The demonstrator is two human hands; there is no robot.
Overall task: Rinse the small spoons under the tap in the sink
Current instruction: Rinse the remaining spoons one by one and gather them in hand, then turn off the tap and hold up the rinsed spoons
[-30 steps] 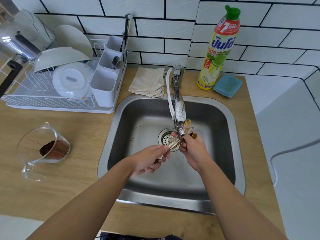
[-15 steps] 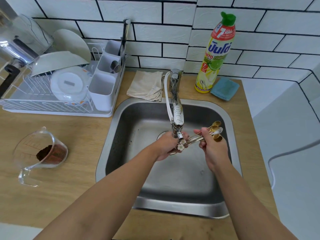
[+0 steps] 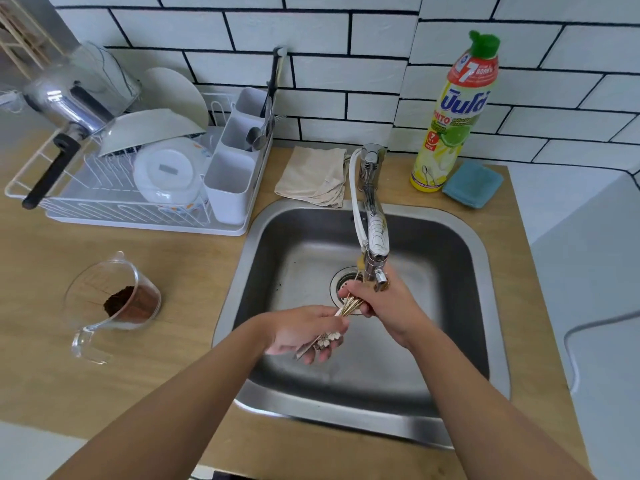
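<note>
A bunch of small gold spoons [image 3: 349, 305] with flower-shaped handle ends stretches between both hands over the steel sink [image 3: 481, 306]. My left hand [image 3: 304, 332] grips the flowered handle ends, low and to the left. My right hand [image 3: 388, 303] is curled round the bowl end of the bunch, right under the spout of the chrome tap [image 3: 374, 237]. The spoon bowls are hidden inside my right hand. I cannot make out a water stream.
A dish rack [image 3: 138, 188] with plates, a pan and a cutlery caddy stands at the back left. A glass measuring cup [image 3: 110, 303] with brown powder sits left of the sink. Behind the sink lie a beige cloth [image 3: 311, 174], a dish-soap bottle [image 3: 450, 112] and a blue sponge [image 3: 472, 183].
The spoons swung from pointing right, bowls exposed, to pointing back under the spout. My left hand dropped from the tap end to the handle ends; my right hand closed over the bowls.
</note>
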